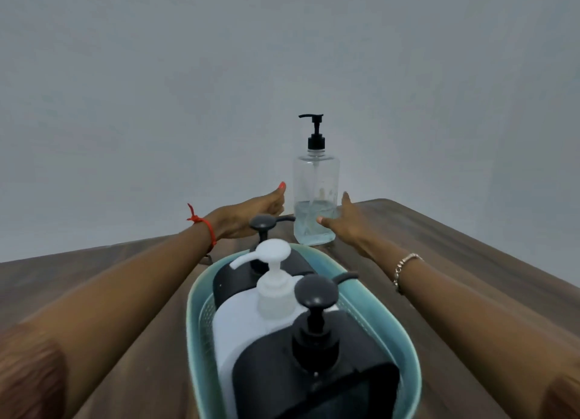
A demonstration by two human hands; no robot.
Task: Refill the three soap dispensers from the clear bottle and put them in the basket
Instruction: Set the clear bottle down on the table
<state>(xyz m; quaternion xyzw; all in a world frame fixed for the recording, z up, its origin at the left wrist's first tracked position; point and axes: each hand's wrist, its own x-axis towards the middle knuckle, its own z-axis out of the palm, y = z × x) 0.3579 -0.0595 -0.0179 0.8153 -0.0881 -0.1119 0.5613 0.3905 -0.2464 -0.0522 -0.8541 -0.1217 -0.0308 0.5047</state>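
A teal basket [379, 312] stands on the wooden table in front of me with three soap dispensers upright in it: a black one at the back [232, 277], a white one in the middle [238, 324] and a black one nearest me [314, 384]. Beyond the basket stands the clear bottle [316, 196] with a black pump, about a third full of clear liquid. My left hand [251, 211] hovers left of the bottle with its fingers curled and thumb up, holding nothing. My right hand [345, 221] is spread beside the bottle's lower right, thumb at its wall.
The dark wooden table [439, 246] ends just behind the bottle, with a plain grey wall beyond. Bare tabletop lies on both sides of the basket under my forearms.
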